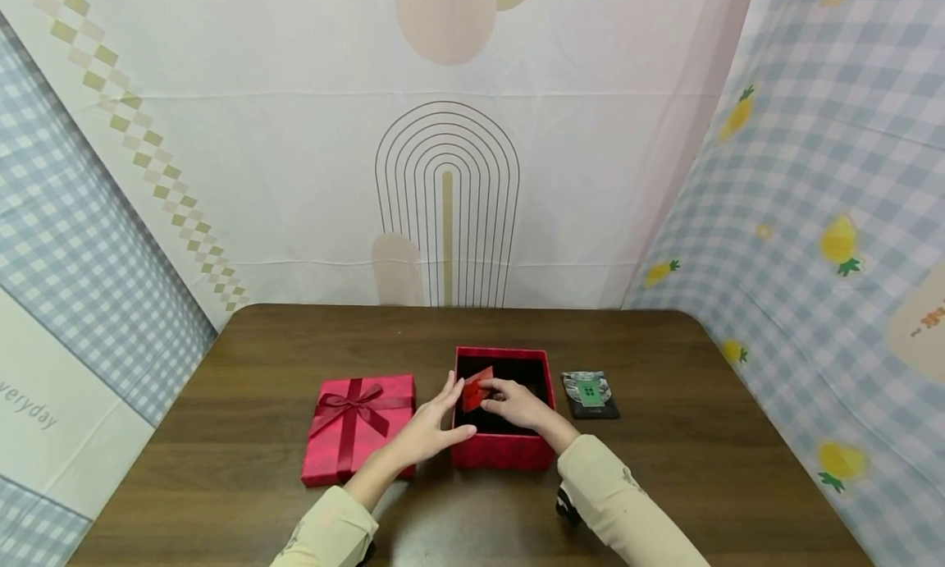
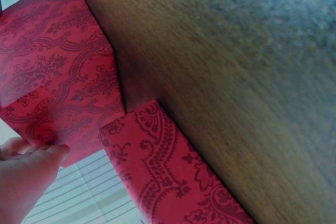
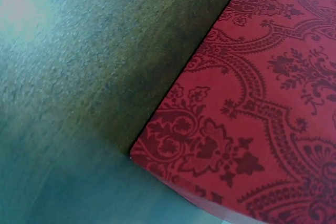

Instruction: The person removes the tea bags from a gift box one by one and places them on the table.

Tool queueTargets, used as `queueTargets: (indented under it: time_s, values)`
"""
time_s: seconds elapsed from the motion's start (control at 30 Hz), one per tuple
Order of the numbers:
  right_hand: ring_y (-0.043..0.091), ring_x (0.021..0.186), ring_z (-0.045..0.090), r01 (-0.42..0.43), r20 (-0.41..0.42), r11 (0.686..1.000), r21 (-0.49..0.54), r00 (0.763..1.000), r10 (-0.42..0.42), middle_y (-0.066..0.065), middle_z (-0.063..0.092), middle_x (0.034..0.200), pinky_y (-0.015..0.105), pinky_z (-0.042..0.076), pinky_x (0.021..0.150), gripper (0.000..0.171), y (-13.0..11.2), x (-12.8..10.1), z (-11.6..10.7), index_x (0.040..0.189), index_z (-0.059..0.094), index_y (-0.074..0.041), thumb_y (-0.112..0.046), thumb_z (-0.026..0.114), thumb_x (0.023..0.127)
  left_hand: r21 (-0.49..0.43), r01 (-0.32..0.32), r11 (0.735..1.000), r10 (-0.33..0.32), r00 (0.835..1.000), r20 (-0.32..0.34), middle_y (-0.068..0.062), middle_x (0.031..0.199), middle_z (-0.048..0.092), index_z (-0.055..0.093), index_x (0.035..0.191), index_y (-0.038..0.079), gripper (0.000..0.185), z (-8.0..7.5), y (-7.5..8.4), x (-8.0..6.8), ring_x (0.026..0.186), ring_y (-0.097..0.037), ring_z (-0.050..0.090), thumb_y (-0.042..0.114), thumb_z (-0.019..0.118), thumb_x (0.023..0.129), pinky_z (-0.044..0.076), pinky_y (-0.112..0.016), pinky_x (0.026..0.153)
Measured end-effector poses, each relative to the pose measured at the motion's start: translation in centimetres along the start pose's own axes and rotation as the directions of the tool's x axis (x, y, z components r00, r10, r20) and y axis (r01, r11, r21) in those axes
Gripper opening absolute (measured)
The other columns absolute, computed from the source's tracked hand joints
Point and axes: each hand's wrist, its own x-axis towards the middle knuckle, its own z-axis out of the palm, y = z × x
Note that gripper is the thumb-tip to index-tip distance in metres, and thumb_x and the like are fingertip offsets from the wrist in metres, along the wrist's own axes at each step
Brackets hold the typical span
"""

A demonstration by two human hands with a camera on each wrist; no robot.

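An open red box (image 1: pixel 502 454) with a dark inside stands mid-table. My right hand (image 1: pixel 518 403) reaches into it and pinches a small red piece (image 1: pixel 476 390) over the box's left half. My left hand (image 1: pixel 431 426) lies against the box's left wall with straight fingers pointing up beside the red piece. In the left wrist view the left hand's fingertips (image 2: pixel 50 153) touch a red patterned wall (image 2: pixel 58 77). The right wrist view shows only the box's patterned side (image 3: pixel 252 119) and the table, no hand.
The box's red lid (image 1: pixel 358 423) with a ribbon bow lies flat just left of the box. A small dark packet (image 1: pixel 589 393) with a green print lies to its right. The brown wooden table (image 1: pixel 258 345) is ringed by cloth backdrops.
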Motion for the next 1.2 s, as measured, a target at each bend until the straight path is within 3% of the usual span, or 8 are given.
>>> queueTargets:
  time_s: [0.3, 0.43, 0.57, 0.73, 0.93, 1.2]
  values:
    - [0.034, 0.11, 0.052, -0.074, -0.06, 0.997, 0.025, 0.995, 0.076, 0.023, 0.057, 0.117, 0.049, 0.038, 0.094, 0.067, -0.24, -0.06, 0.15, 0.139, 0.028, 0.008, -0.009, 0.063, 0.084, 0.004, 0.006, 1.0, -0.006, 1.0, 0.0, -0.02, 0.151, 0.004, 0.02, 0.144, 0.0, 0.076, 0.02, 0.0, -0.05, 0.132, -0.037, 0.024, 0.032, 0.059, 0.088, 0.025, -0.054, 0.103]
    - [0.035, 0.112, 0.051, -0.081, -0.066, 0.996, 0.037, 0.994, 0.083, 0.023, 0.057, 0.117, 0.05, 0.037, 0.095, 0.071, -0.26, -0.02, 0.16, 0.14, 0.025, 0.008, -0.008, 0.064, 0.083, 0.007, 0.004, 1.0, -0.004, 1.0, 0.0, -0.02, 0.151, 0.004, 0.02, 0.144, 0.0, 0.076, 0.01, 0.01, -0.02, 0.132, -0.037, 0.024, 0.033, 0.06, 0.088, 0.025, -0.053, 0.103]
    - [0.034, 0.111, 0.052, -0.087, -0.062, 0.995, 0.044, 0.994, 0.09, 0.021, 0.057, 0.118, 0.05, 0.037, 0.095, 0.072, -0.2, -0.02, 0.17, 0.141, 0.024, 0.006, -0.009, 0.064, 0.083, 0.009, 0.002, 1.0, -0.002, 1.0, 0.0, -0.02, 0.151, 0.005, 0.02, 0.144, 0.0, 0.076, -0.03, 0.05, -0.01, 0.132, -0.038, 0.024, 0.033, 0.06, 0.088, 0.025, -0.053, 0.103]
    - [0.03, 0.099, 0.051, -0.074, -0.07, 0.996, -0.046, 0.995, 0.071, 0.019, 0.054, 0.113, 0.046, 0.041, 0.085, 0.072, -0.11, -0.09, 0.2, 0.14, 0.029, 0.004, -0.013, 0.067, 0.081, 0.009, -0.003, 1.0, 0.003, 1.0, 0.003, -0.02, 0.151, 0.004, 0.02, 0.144, 0.0, 0.076, -0.01, 0.05, -0.01, 0.132, -0.037, 0.025, 0.033, 0.06, 0.088, 0.025, -0.054, 0.103]
    - [0.034, 0.111, 0.043, -0.066, -0.092, 0.993, -0.098, 0.994, 0.057, 0.024, 0.04, 0.124, 0.051, 0.037, 0.091, 0.071, -0.15, -0.3, 0.28, 0.14, 0.032, 0.0, -0.017, 0.068, 0.081, 0.018, -0.007, 1.0, 0.007, 1.0, -0.003, -0.02, 0.15, 0.005, 0.021, 0.144, 0.0, 0.076, 0.06, 0.01, 0.01, 0.132, -0.038, 0.025, 0.032, 0.06, 0.088, 0.025, -0.054, 0.103]
    - [0.014, 0.081, 0.053, 0.011, -0.04, 0.998, -0.066, 0.999, -0.014, 0.011, 0.059, 0.105, 0.035, 0.046, 0.074, 0.072, -0.22, -0.13, 0.16, 0.141, 0.026, 0.003, -0.013, 0.065, 0.083, 0.015, -0.002, 1.0, 0.002, 1.0, -0.001, -0.02, 0.151, 0.005, 0.02, 0.144, 0.002, 0.075, 0.02, 0.05, 0.03, 0.132, -0.037, 0.024, 0.033, 0.059, 0.088, 0.024, -0.053, 0.103]
